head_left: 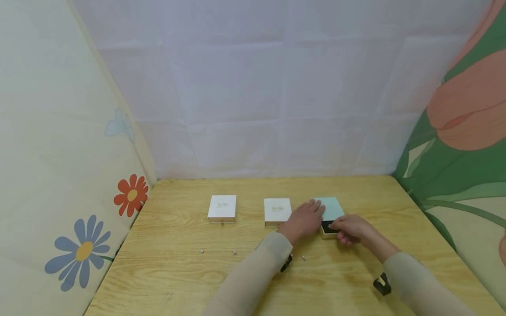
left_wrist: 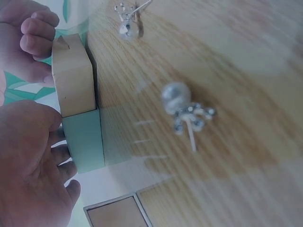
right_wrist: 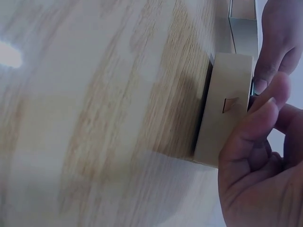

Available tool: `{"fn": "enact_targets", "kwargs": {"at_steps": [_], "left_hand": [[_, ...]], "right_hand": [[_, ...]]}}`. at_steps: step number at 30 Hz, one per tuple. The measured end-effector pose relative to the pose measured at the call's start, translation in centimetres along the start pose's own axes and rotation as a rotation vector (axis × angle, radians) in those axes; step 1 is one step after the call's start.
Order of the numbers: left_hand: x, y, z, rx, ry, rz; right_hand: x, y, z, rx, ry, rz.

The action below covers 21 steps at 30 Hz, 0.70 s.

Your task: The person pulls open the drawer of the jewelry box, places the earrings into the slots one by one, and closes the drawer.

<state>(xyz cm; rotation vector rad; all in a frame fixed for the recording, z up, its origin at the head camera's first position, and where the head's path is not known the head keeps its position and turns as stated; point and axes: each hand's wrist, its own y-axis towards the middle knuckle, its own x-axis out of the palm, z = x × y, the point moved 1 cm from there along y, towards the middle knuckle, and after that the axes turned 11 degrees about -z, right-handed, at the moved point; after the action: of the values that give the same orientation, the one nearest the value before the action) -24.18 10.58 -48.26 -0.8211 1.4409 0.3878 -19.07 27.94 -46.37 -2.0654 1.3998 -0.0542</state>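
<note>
Three small boxes in a row across the tabletop (head_left: 178, 272), spaced apart, presumably so that each can be worked alone. Turquoise box (head_left: 335, 210) at about two o'clock from the middle of the tabletop; its drawer (right_wrist: 222, 125) stands out toward six o'clock, baring a black insert (head_left: 326, 228). Left hand (head_left: 304, 220) comes in from the box's eight o'clock side, fingers mostly extended and resting on the turquoise cover, gripping nothing; likely a brace, to stop the box sliding under light pressure. Right hand (head_left: 354, 228) reaches from four o'clock, thumb and forefinger pinched together at the insert on a tiny bright piece (head_left: 330, 225), apparently an earring, though the fingertips mostly hide it; such a fine grip suits something that small. Two white boxes (head_left: 222, 208) (head_left: 276, 210) lie at nine o'clock from the turquoise one, lids on top. Loose pearl earrings: one (head_left: 303, 258) at seven o'clock from the open drawer, two more (head_left: 234, 253) (head_left: 202, 251) between eight and nine, each lying toward the person's side of the boxes, seemingly for easy reach.
</note>
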Motion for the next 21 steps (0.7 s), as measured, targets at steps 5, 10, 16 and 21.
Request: {"fn": "enact_targets", "kwargs": {"at_steps": [5, 10, 16, 21], "left_hand": [[-0.02, -0.03, 0.04, -0.001, -0.002, -0.008], [-0.12, -0.23, 0.11, 0.0, -0.008, -0.012], [-0.08, -0.24, 0.11, -0.006, -0.017, -0.007], [-0.15, -0.19, 0.11, -0.008, -0.007, -0.01]], "right_hand": [[0.19, 0.11, 0.03, -0.006, -0.015, 0.007], [0.46, 0.18, 0.18, -0.002, -0.009, 0.036], [0.56, 0.29, 0.27, 0.017, 0.006, 0.07], [0.33, 0.35, 0.27, 0.035, 0.02, 0.066]]}}
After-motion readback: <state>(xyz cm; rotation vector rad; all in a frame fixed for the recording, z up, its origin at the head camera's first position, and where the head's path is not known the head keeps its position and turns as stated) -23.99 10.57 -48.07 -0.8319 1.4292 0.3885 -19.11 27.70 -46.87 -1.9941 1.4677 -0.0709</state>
